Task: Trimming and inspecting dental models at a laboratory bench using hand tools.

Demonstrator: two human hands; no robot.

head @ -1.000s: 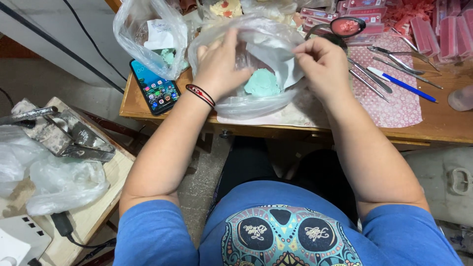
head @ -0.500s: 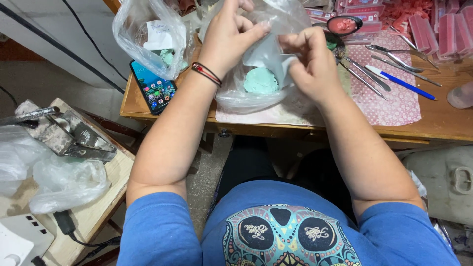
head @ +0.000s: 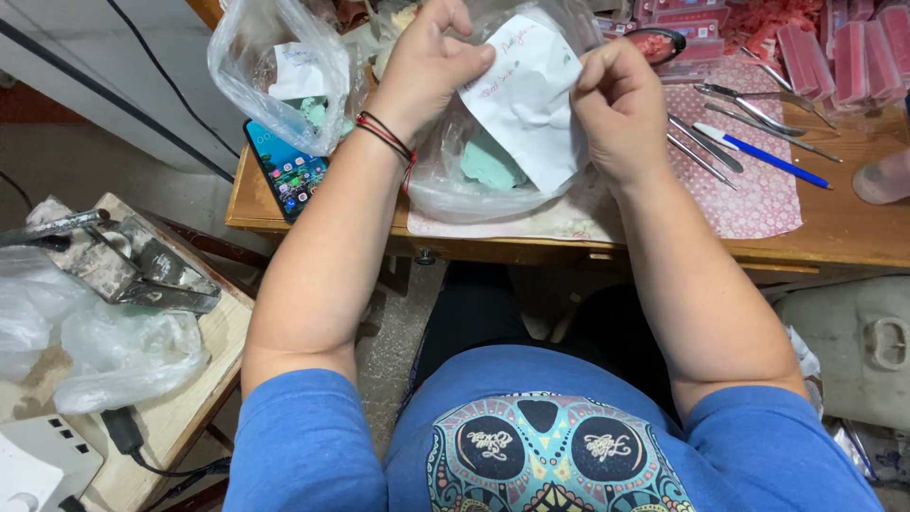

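Note:
My left hand [head: 431,66] and my right hand [head: 616,109] hold up a white slip of paper [head: 526,100] with handwriting between their fingertips. Behind and below the paper sits a clear plastic bag [head: 464,185] on the wooden table [head: 853,237], with a pale green lump [head: 488,166] inside it. My left wrist wears thin red and black bands. Both hands pinch the paper's upper edges, left at its top left, right at its right side.
A second clear bag [head: 275,76] with paper and green pieces lies left, beside a phone [head: 284,171]. Metal tools [head: 749,109], a blue pen [head: 763,156], pink boxes [head: 853,52] and patterned cloth [head: 758,194] lie right. A low side table [head: 204,365] holds a metal tool [head: 133,265] and plastic bags.
My hands rose from inside the clear bag and drew out the white paper slip, which is now held spread above the bag.

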